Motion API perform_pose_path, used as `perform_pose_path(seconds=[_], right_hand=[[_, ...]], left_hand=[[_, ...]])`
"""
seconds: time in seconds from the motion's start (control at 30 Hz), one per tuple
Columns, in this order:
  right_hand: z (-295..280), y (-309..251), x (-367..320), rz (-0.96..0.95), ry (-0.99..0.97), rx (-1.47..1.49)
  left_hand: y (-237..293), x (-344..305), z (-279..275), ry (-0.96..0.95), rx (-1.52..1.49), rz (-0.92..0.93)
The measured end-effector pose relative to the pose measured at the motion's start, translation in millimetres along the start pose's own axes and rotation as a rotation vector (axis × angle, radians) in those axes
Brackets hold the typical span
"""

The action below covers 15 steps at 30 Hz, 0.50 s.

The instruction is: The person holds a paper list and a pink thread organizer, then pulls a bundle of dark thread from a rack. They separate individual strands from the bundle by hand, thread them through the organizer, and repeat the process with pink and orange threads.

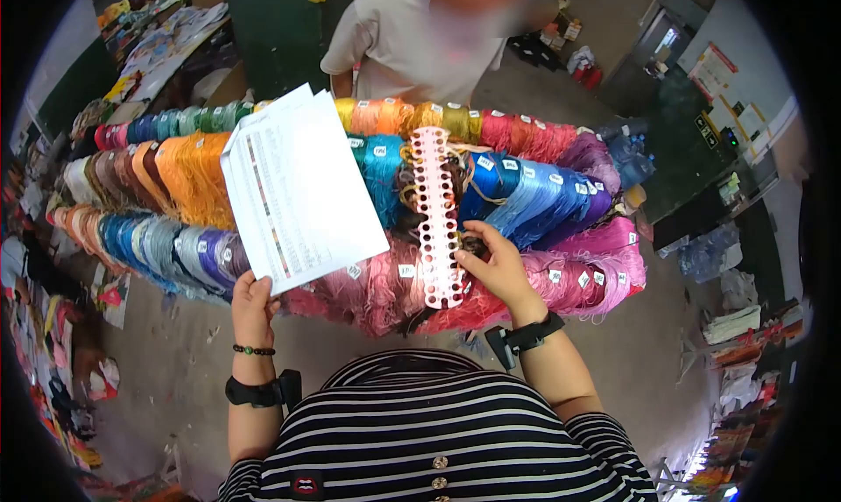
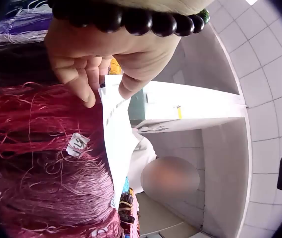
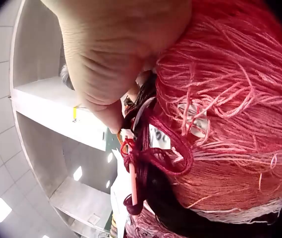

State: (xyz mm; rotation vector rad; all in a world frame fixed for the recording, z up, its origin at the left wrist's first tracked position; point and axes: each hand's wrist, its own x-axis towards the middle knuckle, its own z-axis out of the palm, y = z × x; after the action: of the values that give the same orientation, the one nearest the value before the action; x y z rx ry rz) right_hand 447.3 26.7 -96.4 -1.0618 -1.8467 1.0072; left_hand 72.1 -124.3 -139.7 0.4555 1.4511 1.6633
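Observation:
In the head view my left hand [image 1: 252,307] pinches the lower corner of a few printed paper sheets [image 1: 307,187], with a colour-marked table down their left side. The left wrist view shows thumb and fingers on either side of the sheets' edge [image 2: 115,134]. My right hand [image 1: 498,270] grips the right edge of a long pink thread card [image 1: 431,213] with rows of punched holes. Dark red thread [image 3: 165,144] is looped through its end in the right wrist view, beside the hand. Both papers and card are held over rows of coloured thread hanks.
Labelled hanks hang in rows: orange [image 1: 197,173], blue [image 1: 543,200] and pink [image 1: 604,257]. A person in a light shirt [image 1: 407,46] stands across from me. Water bottles [image 1: 631,156] are at the right end; a cluttered table [image 1: 175,51] stands back left.

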Motion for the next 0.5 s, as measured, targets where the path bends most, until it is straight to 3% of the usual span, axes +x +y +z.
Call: perform_pose_path(seconds=[0.23,0.5], right_hand=[[-3,-6,0,0.083,-0.057,-0.091],[-2,-9,0,0.041,-0.038,-0.160]], left_hand=[[-1,11,-1,-0.042,0.019,0.016],[3,11,5,-0.028,0.064,0.108]])
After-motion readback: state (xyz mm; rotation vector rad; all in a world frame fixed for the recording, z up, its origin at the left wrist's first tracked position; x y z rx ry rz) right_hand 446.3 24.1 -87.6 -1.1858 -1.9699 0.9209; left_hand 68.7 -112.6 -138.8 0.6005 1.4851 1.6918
